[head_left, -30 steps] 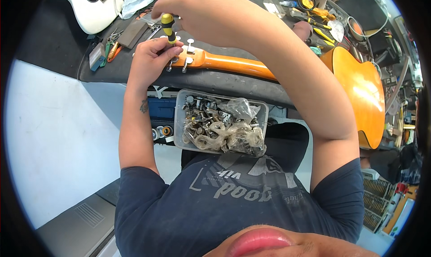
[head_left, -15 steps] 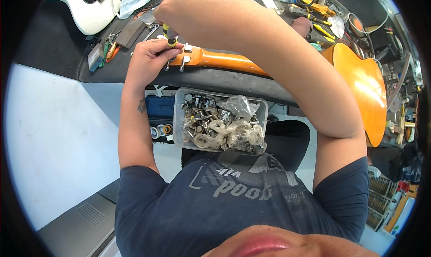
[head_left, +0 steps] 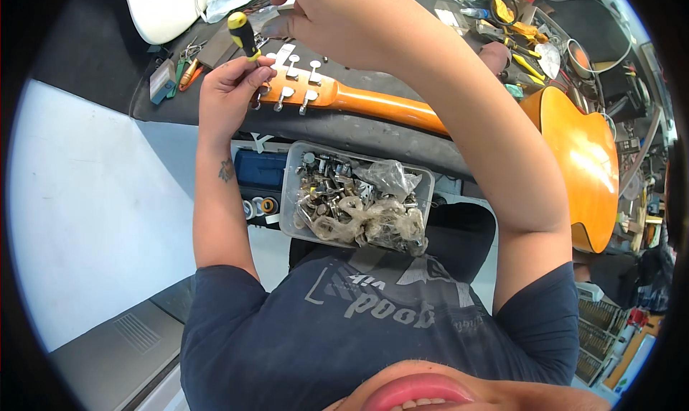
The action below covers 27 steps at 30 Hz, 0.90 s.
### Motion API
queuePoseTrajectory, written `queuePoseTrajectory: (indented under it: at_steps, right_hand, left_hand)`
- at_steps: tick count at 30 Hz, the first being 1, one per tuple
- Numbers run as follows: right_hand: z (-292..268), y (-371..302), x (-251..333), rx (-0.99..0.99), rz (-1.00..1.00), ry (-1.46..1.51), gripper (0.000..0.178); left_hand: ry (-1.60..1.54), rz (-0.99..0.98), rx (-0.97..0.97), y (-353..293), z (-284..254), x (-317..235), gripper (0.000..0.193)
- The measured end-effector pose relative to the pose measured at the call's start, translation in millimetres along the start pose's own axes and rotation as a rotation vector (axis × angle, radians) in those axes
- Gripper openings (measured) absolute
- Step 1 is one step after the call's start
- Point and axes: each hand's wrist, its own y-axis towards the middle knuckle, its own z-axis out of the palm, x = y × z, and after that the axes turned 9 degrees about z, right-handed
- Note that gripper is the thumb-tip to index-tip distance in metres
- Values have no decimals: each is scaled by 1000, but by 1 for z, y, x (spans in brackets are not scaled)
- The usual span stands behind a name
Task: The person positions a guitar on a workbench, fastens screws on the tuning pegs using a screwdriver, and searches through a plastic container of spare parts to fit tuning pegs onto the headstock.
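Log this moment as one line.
left hand: pinching screwdriver low, beside guitar headstock | right hand: open, off screwdriver | screwdriver: tilted | plastic box: holding metal parts

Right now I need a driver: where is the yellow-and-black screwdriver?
In the head view, the screwdriver tilts at upper left, pinched low by the left hand at the headstock, left of the right hand.

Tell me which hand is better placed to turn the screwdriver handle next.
Probably the right hand: its open fingers are close to the yellow-and-black screwdriver, near the handle. The left hand appears busy steadying its lower end beside the guitar headstock.
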Motion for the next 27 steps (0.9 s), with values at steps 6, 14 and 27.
queuePoseTrajectory:
  at_steps: [6,14,27]
  right_hand:
    - [16,5,2,18,-22,122,31]
    - [18,14,7,73,-186,4,26]
    - [6,19,22,208,-225,-273,11]
  left_hand:
    - [7,60,52,-1,-2,8,16]
    - [105,139,115,0,-2,4,14]
    - [197,163,174,-3,-3,-2,12]
